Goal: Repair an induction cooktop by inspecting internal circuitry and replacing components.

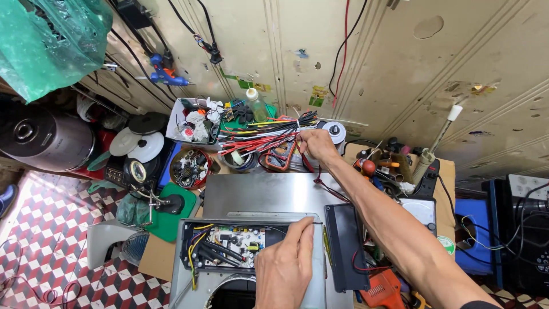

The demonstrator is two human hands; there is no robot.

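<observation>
My left hand lies flat, fingers together, on the opened metal casing over its circuit board. My right hand reaches back, closed around the wire bundle; I am likely picking a wire, needing one pulled free.

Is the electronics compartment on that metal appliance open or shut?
Open. The compartment shows its circuit board and wires uncovered; a black cover lies beside it.

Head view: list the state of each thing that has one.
Metal housing: open, circuit board exposed.
Black cover: off, lying beside the housing.
Wire bundle: tied, gripped by the right hand.
Left hand: flat on the housing, holding nothing.
</observation>
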